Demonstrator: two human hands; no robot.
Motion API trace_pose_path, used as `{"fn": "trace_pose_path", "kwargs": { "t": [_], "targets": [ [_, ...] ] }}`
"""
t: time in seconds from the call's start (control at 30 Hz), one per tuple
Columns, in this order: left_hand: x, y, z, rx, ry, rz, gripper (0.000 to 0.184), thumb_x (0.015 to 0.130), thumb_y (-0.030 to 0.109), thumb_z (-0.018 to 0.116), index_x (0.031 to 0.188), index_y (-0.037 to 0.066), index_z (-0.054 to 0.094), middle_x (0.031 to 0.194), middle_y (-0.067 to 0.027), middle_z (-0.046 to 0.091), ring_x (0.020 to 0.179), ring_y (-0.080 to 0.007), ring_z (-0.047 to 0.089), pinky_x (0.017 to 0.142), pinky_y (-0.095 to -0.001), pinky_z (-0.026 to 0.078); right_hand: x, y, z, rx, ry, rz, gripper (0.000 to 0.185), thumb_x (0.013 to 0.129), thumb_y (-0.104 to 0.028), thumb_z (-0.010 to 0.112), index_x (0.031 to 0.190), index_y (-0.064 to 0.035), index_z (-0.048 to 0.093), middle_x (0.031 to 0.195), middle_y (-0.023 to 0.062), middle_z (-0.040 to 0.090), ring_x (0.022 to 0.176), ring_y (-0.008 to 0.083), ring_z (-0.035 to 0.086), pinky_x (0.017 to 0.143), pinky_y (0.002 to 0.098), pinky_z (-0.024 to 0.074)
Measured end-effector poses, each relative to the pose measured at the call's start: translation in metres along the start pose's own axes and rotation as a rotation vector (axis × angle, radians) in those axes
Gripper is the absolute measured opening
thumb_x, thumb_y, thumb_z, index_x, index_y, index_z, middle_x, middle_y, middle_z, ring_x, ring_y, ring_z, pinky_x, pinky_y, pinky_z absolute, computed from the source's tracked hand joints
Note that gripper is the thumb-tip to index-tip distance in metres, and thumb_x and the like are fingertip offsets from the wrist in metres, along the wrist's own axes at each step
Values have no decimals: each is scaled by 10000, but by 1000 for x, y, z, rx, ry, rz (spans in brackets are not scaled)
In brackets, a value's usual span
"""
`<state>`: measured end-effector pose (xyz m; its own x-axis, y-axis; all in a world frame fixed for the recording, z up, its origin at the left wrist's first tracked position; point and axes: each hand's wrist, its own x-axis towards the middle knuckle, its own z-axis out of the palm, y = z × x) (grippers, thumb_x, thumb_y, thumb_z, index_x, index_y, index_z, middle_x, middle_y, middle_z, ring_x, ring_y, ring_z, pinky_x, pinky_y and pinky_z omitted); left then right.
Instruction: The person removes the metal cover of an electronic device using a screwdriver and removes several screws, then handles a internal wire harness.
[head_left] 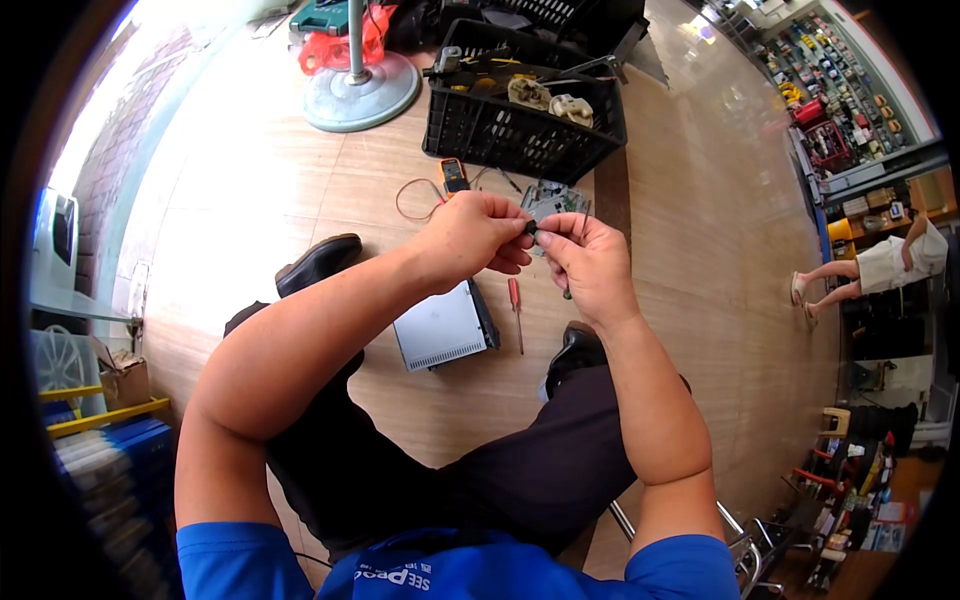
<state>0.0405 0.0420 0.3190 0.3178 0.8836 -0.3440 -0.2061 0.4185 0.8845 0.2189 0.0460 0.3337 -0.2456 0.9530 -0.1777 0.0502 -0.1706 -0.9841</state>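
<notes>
My left hand [478, 236] and my right hand [592, 262] meet in front of me, both closed in a pinch on a small black part [531, 228]. Its exact kind is too small to make out. Something thin with a green end [567, 294] shows below my right fingers, mostly hidden by the hand. Behind my hands, partly covered, lies a circuit board assembly [552, 200]. A silver metal case [440, 328] rests on the floor below my left wrist. Beside it is a red-handled screwdriver [515, 298]. An orange and black multimeter [453, 172] lies beyond my left hand, near a red lead [402, 192].
A black crate [520, 130] full of tools and parts stands ahead, left of it a round stand base [362, 92]. My shoes [318, 264] flank the work area. Another person [890, 262] stands at the right near stocked shelves [840, 90]. Blue boxes [120, 465] are stacked at left.
</notes>
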Motion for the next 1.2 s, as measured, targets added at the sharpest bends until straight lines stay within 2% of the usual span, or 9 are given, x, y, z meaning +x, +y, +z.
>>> {"fn": "trace_pose_path", "kwargs": {
  "t": [0.3,0.37,0.5,0.57,0.6,0.67,0.9,1.0,1.2],
  "targets": [
    [-1,1,6,122,-38,45,187,975,127,539,1051,-20,625,927,-80,668,824,-158,677,708,-273,574,0,-2,-3,15,23,-1,126,868,-16,654,966,-19,575,743,5,619,527,31,476,420,178,350],
    [1,-5,6,124,-46,47,192,973,131,543,1051,-22,630,929,-79,668,822,-154,675,707,-270,572,1,0,-7,-30,22,33,137,867,-19,654,989,-8,593,825,12,653,679,39,566,566,184,442],
    [1,-4,3,146,-80,89,201,968,144,556,1049,-21,638,915,-82,672,808,-147,670,708,-269,568,6,0,-6,-99,69,-76,150,856,-19,668,987,0,597,818,18,650,704,51,579,608,195,463],
    [-2,-2,3,120,-79,95,204,971,171,560,1008,-13,641,871,-85,675,794,-150,668,712,-281,564,0,5,-7,-160,61,-61,150,851,-29,680,975,5,602,825,18,644,725,55,580,643,200,472],
    [2,7,3,117,-93,104,213,974,185,558,995,-10,640,872,-85,675,799,-155,668,716,-286,564,4,14,-11,-182,54,-153,149,845,-35,690,963,3,607,825,6,631,708,48,559,646,198,467],
    [-1,-2,-1,77,-117,75,230,984,217,547,974,6,638,875,-81,674,811,-170,671,724,-303,565,-6,16,-9,-189,29,-169,158,842,-41,698,967,1,610,817,-2,621,697,45,548,638,197,463],
    [-13,9,-3,44,-176,86,127,946,140,603,944,16,630,875,-82,671,818,-172,669,732,-315,580,-7,4,-11,-252,27,-238,215,825,-72,728,992,7,619,778,-13,595,664,38,519,595,197,446],
    [-15,7,2,107,-119,108,149,945,145,608,917,-2,616,853,-83,661,786,-163,660,719,-313,584,-11,2,-7,-404,34,-344,200,822,-84,725,977,0,631,750,-11,594,629,43,508,572,218,445],
    [-13,10,1,161,-37,154,194,989,185,536,963,-1,581,834,-85,646,764,-163,658,684,-316,582,-13,-2,-1,-351,64,-389,157,837,-94,714,939,-2,637,729,4,617,631,43,515,569,224,447]
  ]
}}
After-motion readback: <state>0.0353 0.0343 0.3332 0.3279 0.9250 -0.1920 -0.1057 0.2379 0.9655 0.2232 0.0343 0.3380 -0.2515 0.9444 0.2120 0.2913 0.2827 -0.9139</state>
